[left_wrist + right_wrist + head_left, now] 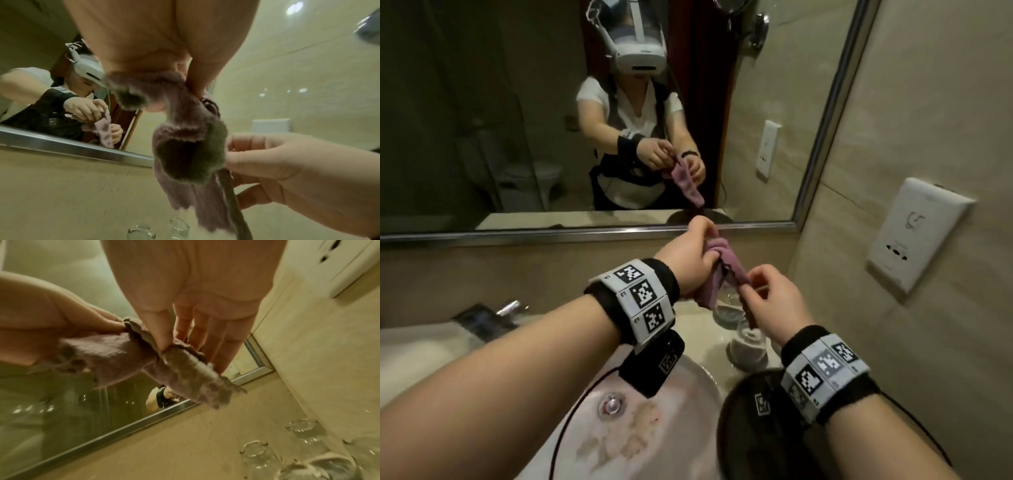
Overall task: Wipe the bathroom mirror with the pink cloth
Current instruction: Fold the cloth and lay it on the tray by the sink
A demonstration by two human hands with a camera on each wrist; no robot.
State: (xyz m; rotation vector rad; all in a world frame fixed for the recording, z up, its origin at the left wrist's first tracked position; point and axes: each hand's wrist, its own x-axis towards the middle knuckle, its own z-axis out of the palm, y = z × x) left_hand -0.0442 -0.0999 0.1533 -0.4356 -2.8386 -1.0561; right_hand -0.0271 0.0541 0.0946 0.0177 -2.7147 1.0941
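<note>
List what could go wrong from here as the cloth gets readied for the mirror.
1. The pink cloth hangs bunched between the left hand and right hand, right above the upturned glasses on the counter; a dangling end or a dropped cloth might topple one.
2. Wiping with it still bunched would likely streak the mirror.
3. The left wrist's cable trails over the sink and could snag.

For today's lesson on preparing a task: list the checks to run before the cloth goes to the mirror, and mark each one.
1. Cloth in hand: ok, left hand grips it.
2. Right hand helping: ok, it pinches an edge.
3. Cloth spread flat: not ok, bunched and hanging.
4. Cloth on mirror: not ok, held apart over the counter.
5. Glasses below safe: ok, untouched.
6. Cloth damp: cannot tell.
</note>
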